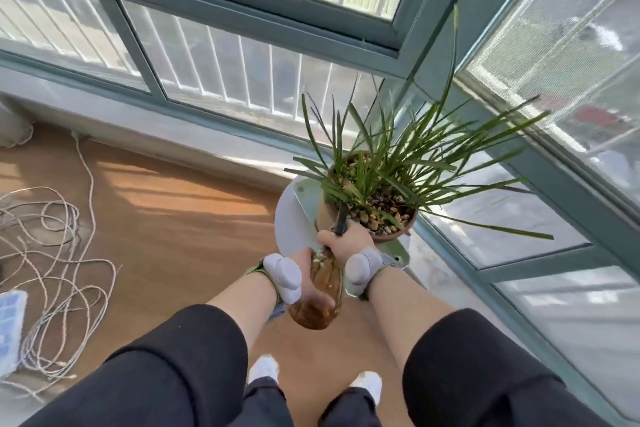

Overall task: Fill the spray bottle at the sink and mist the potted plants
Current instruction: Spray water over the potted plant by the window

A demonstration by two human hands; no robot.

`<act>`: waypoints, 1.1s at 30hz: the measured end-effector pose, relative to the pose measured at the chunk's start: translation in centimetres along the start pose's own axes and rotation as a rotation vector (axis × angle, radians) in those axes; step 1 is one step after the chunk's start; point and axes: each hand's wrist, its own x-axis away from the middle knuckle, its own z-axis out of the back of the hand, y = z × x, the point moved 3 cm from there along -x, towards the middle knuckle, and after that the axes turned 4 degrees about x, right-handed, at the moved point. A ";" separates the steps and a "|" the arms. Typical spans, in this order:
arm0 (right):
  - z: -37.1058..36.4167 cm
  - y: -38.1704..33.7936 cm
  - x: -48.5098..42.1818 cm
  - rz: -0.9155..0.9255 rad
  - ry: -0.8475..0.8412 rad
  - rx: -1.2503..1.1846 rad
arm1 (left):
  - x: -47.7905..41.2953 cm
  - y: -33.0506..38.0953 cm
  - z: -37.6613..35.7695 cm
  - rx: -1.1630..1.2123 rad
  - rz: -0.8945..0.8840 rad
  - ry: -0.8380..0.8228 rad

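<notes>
An amber spray bottle (320, 291) with a black spray head is held in front of me, its nozzle pointing at the potted plant (377, 184). My left hand (304, 282) wraps the bottle's body from the left. My right hand (346, 244) grips the neck and trigger at the top. The plant has long thin green leaves and stands in a terracotta pot (388, 236) with pebbles on the soil. The pot rests on a small round white stand (292, 218) in the window corner.
Teal-framed windows (263, 24) with white railings run along the back and the right side. A tangle of pale rope (59, 253) lies on the wooden floor at left, beside a blue-white box (10, 322). My feet in white socks (263, 369) stand below the bottle.
</notes>
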 end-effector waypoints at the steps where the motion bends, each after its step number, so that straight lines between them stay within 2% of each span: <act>1: -0.1 0.0 -0.1 -0.005 0.001 -0.015 | 0.0 0.0 0.2 -0.008 0.000 0.005; 6: -0.4 0.0 -0.8 0.012 -0.014 -0.059 | -0.3 -0.2 1.5 -0.077 -0.019 -0.003; 14: -0.4 -0.6 -2.0 -0.026 0.088 -0.161 | -1.4 -0.2 2.6 -0.002 -0.015 0.004; 20: -0.4 -0.7 -2.4 -0.036 0.112 -0.196 | -2.2 -1.0 4.0 -0.049 -0.041 -0.036; 26: -0.7 -1.1 -2.5 -0.070 0.143 -0.227 | -2.3 -1.1 3.8 0.051 -0.089 -0.004; 33: -1.3 -0.7 -2.3 -0.092 0.148 -0.217 | -1.9 -1.5 3.8 -0.054 -0.073 -0.044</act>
